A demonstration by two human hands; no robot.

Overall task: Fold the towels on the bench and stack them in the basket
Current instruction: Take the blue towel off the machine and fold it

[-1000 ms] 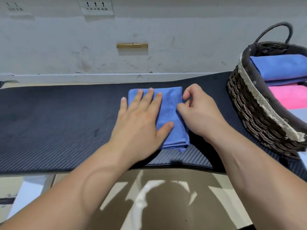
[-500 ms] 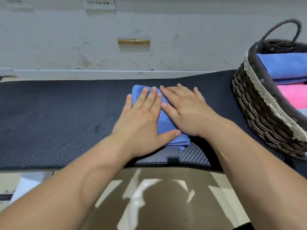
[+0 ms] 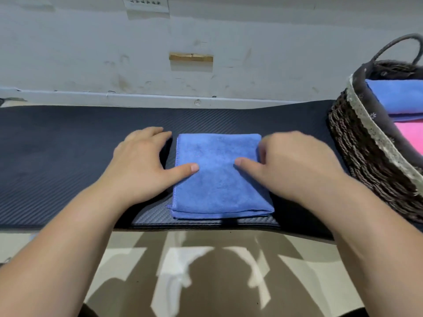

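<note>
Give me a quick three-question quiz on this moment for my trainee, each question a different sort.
1. True or false: the folded blue towel already lies in the basket.
2. Which part of the left hand and the right hand lies on top of that towel? A. thumb B. palm C. little finger
3. Fill in: the basket shows a stacked blue towel and a ____ one.
Key: 1 false, it lies on the bench mat; 2 A; 3 pink towel.
</note>
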